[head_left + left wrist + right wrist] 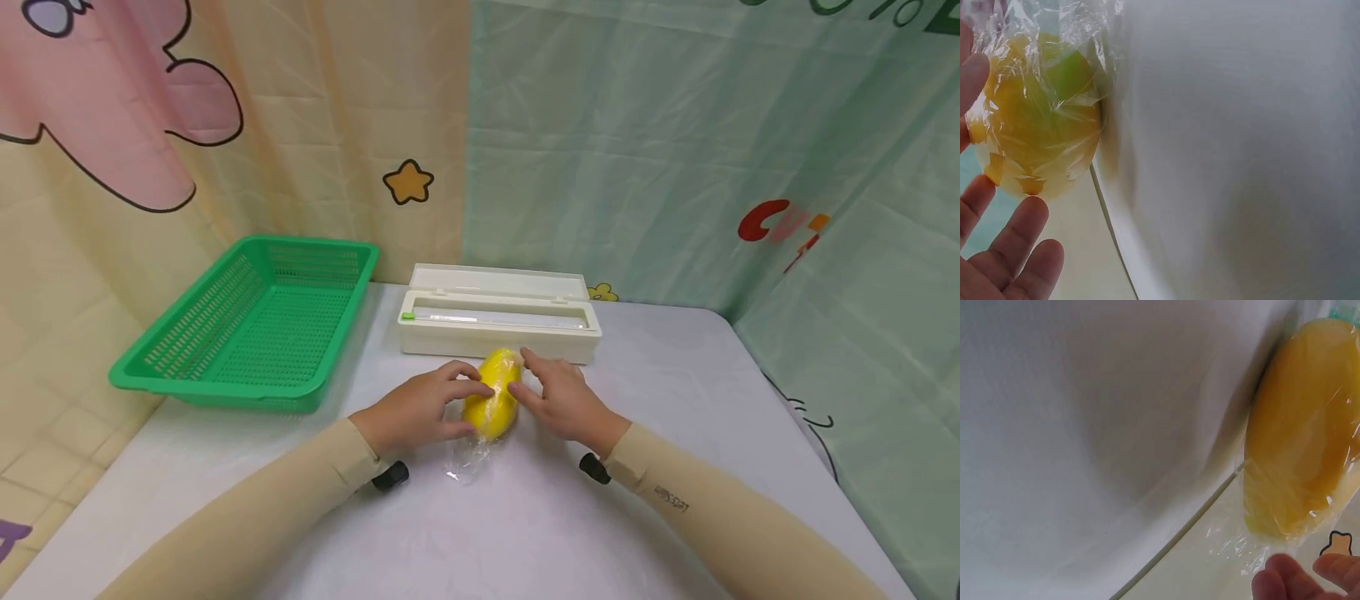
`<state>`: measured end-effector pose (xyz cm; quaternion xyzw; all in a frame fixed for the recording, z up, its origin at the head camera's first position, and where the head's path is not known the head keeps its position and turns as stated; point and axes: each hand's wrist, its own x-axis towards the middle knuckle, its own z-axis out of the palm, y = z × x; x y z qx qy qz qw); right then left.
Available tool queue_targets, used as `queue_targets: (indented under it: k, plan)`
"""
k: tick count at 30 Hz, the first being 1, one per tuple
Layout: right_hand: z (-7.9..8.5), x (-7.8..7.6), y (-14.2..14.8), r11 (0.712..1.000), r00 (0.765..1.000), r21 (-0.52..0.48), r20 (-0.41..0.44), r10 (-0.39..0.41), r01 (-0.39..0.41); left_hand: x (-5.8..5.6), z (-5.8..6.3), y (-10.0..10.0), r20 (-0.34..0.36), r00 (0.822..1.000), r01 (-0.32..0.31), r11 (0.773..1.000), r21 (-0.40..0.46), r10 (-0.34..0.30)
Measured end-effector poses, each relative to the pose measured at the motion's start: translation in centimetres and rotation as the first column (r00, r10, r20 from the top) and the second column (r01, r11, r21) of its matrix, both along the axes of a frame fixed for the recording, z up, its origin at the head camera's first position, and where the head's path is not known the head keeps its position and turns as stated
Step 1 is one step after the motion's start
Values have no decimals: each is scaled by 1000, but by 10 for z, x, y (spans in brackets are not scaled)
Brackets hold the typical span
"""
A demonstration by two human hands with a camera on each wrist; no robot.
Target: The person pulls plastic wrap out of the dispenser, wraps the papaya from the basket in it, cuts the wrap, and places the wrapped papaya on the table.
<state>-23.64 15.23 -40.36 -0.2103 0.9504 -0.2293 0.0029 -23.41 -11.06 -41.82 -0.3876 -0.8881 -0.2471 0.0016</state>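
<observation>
A yellow, oval fruit that looks like a mango lies on the table, wrapped in clear cling film. Loose film trails from its near end, crinkled in the left wrist view. At the fruit's left side is my left hand, its fingers spread and loosely bent, with fingertips at the film. On the other side my right hand reaches in, thumb and finger by the fruit's upper right. In the right wrist view the wrapped fruit shows smooth and whole, with fingertips just below it.
Right behind the fruit stands a white cling film dispenser, its lid raised and a green slider at the left. A green plastic basket sits at the back left. Printed curtains hang behind the white-covered table.
</observation>
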Motion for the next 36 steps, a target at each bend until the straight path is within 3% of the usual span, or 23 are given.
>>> queue_targets:
  k: [4,9,14,22,31,36]
  plan:
    - [0,8,-6,1000,1000,-10,-10,3,-3,0,-3,1,-8,1000,-14,1000,-14,14]
    - [-2,14,-13,999,998,3,49,48,-49,2,-4,2,25,999,-25,1000,-11,25]
    - [-2,15,-16,997,995,20,68,73,-74,4,-2,0,35,999,-40,999,-20,40]
    - [-1,13,-18,993,987,-43,109,117,-113,7,-2,-5,56,997,-46,999,8,46]
    - [0,12,-23,992,988,-119,139,61,-44,9,0,2,61,994,-91,996,10,90]
    - [-1,10,-23,989,987,-143,150,52,-30,12,0,-2,-2,994,-111,994,-18,110]
